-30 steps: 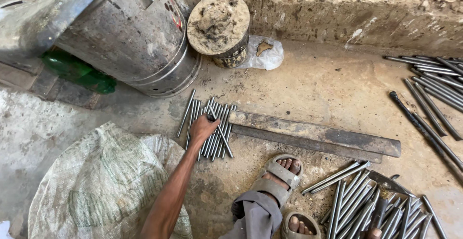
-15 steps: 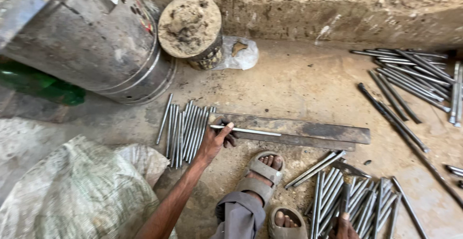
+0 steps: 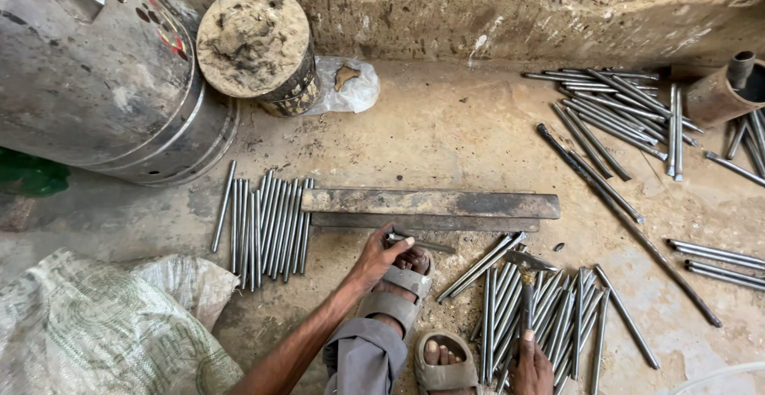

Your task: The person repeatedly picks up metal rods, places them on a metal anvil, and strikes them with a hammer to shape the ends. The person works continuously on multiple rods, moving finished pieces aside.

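Head view looks down on a dusty concrete floor. Left hand [image 3: 376, 258] pinches one thin metal rod [image 3: 421, 243] between thumb and fingertips, holding it just above the sandalled foot [image 3: 398, 287] and right beside the flat iron bar [image 3: 430, 203] that lies across the floor. Right hand [image 3: 531, 367] is wrapped round the handle of a hammer [image 3: 526, 271] – fingers closed tight on it – with the head resting over a loose pile of rods [image 3: 542, 307] in front of the feet. A neat row of rods [image 3: 267, 224] lies left of the bar, near a big metal drum [image 3: 96, 84]. More rods [image 3: 621, 116] are scattered further right – well apart from the hands. A woven sack [image 3: 96, 331] sits at the lower left.
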A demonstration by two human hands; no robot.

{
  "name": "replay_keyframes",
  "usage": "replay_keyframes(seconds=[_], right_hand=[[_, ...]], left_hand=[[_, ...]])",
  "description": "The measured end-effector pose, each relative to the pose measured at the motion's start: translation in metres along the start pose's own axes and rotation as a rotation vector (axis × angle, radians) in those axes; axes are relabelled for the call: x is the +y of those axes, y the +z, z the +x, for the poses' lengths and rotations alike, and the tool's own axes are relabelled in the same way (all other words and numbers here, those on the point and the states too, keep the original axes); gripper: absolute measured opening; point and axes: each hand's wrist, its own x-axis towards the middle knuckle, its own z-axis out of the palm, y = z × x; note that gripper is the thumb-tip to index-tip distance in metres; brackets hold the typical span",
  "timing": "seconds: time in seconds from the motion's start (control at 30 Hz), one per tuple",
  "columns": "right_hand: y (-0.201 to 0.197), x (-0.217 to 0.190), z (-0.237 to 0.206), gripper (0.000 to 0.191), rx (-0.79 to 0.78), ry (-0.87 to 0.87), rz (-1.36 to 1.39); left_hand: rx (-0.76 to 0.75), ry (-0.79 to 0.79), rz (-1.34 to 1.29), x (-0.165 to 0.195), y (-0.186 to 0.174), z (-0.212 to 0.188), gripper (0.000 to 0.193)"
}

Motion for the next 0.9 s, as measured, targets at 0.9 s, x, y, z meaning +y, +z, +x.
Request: replay_keyframes(seconds=[0.9], right_hand=[[0.018,0.015,0.017,0.063,-0.047,0.084,-0.506]], left_hand=[[-0.244,-0.332,0.631,-0.026,-0.006,-0.017,0.082]])
